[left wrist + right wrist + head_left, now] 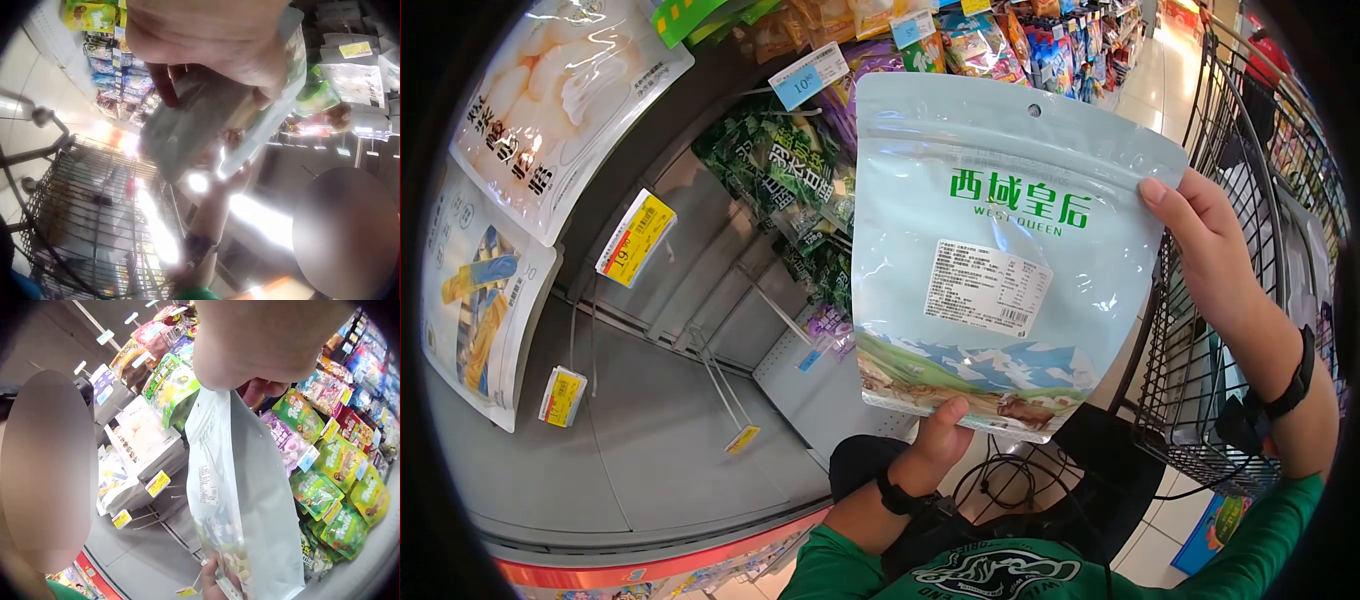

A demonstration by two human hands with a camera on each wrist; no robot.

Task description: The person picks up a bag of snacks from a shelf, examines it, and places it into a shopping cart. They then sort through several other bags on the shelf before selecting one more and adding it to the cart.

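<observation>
A large pale-blue pouch (900, 260) with green "WEST QUEEN" lettering is held upright before the person. Its printed side, with a white label (990, 287) and a mountain picture along the bottom, faces the head camera. My right hand (1205, 245) grips the upper right edge, thumb on the front and fingers behind. Down at the bottom edge, my left hand (940, 440) pinches the pouch, its thumb showing in front and its other fingers hidden behind. The right wrist view shows the pouch (215, 469) side-on, hanging below my right hand (269, 337).
On the left stands a shelf rack with metal hooks, yellow price tags (638, 238) and white snack bags (565, 90). Dark green bags (780, 170) hang behind the pouch. A wire shopping cart (1210, 350) stands at the right, and a black cable (1010, 480) loops below.
</observation>
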